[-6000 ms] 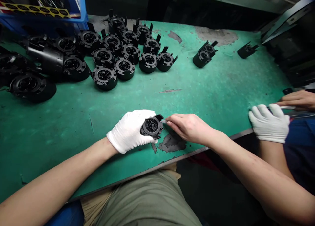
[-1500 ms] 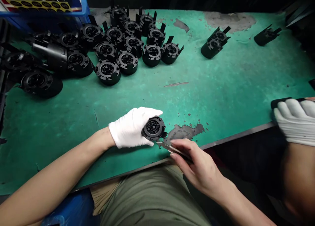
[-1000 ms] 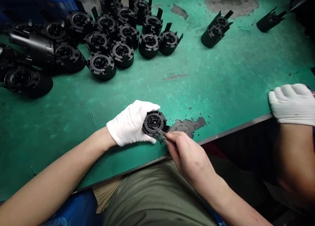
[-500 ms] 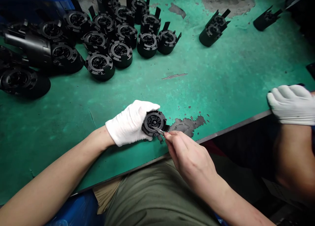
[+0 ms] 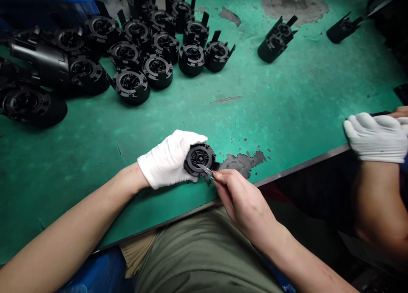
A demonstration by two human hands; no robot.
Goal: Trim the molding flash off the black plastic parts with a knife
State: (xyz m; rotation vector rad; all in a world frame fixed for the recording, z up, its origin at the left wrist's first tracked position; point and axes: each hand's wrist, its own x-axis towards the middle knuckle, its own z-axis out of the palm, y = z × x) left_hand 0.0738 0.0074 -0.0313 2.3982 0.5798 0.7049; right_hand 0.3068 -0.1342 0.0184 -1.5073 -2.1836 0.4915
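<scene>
My left hand, in a white glove, is wrapped round a round black plastic part near the table's front edge. The part's ribbed round face points up toward me. Bare, my right hand pinches a small metal tool, which looks like tweezers or a thin blade. The tool's tip rests on or just over the face of the part, below its centre. Both hands are close together, with the fingertips of the right just beside the part's lower right rim.
Several black housings stand in a group at the back left, before a blue bin. Two more stand farther right on the green table. A co-worker's white-gloved hand is at the right edge.
The view has shifted slightly. At the right, the co-worker's gloved hand has moved a little and more of their other hand shows. My hands keep nearly the same pose.
</scene>
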